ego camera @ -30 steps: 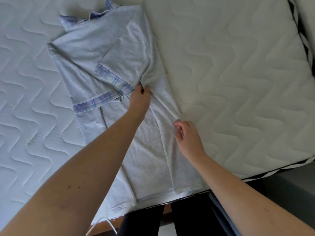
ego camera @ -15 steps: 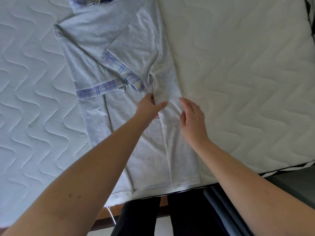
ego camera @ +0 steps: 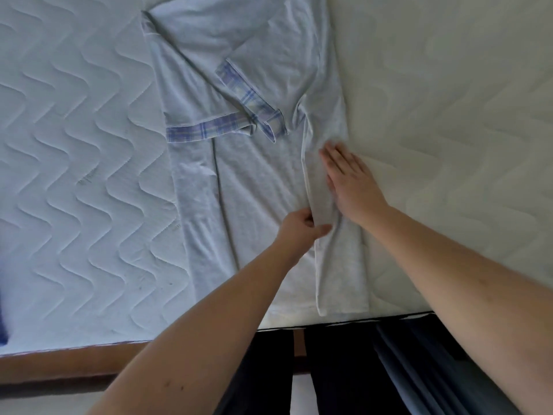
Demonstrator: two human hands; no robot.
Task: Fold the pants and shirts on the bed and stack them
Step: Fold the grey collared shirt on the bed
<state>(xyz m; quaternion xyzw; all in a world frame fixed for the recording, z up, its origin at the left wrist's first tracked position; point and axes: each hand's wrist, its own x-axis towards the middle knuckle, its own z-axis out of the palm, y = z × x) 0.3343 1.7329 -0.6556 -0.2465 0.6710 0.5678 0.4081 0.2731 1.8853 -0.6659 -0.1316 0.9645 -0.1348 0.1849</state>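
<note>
A light grey shirt (ego camera: 254,181) with blue plaid sleeve cuffs lies flat on the white quilted mattress (ego camera: 74,145), its hem at the near edge. Both sleeves are folded inward, and the right side panel is folded over the body in a long strip. My left hand (ego camera: 299,227) pinches the inner edge of that folded strip about halfway down. My right hand (ego camera: 350,181) lies flat on the strip, fingers straight and pointing up the shirt, pressing the fabric down.
The wooden bed frame (ego camera: 74,363) runs along the near left edge. A bit of blue fabric (ego camera: 3,324) shows at the far left border. My dark trouser legs (ego camera: 344,369) stand against the bed below the shirt hem.
My left hand slid down the folded edge toward the hem. My right hand flattened onto the folded strip. The view shifted, so the shirt sits lower and the collar is out of frame.
</note>
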